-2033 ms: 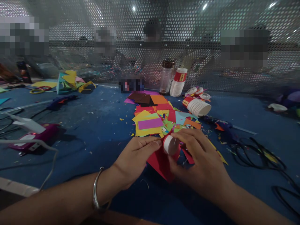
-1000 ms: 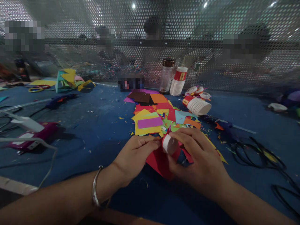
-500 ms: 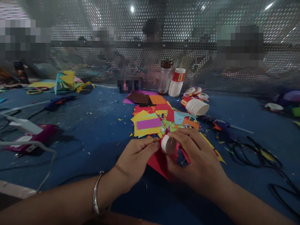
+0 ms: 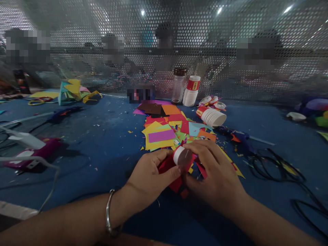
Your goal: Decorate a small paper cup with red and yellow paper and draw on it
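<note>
Between my hands is a short paper cup piece (image 4: pixel 182 156), white with a red edge, its round base turned toward me. My left hand (image 4: pixel 147 179) is closed around its left side, thumb at the lower rim and fingers behind. Red paper (image 4: pixel 165 165) sits beside and below the cup piece, near my left fingers; whether it is attached is unclear. My right hand (image 4: pixel 217 171) grips the right side of the cup piece with the index finger on top. Its thumb is lower down, partly in shadow.
Colored paper sheets (image 4: pixel 161 135) and scraps lie just beyond my hands. Stacked paper cups (image 4: pixel 191 92), a toppled cup stack (image 4: pixel 211 117) and a glass bottle (image 4: pixel 178 87) are farther back. Glue guns (image 4: pixel 242 136) (image 4: pixel 63 113), a cable (image 4: pixel 276 167) and a magenta power strip (image 4: pixel 34 153) flank them.
My left thumb has moved right onto the cup piece's lower rim, and the left fingers have shifted around it. The red paper below looks smaller and more bent. My right hand keeps its grip.
</note>
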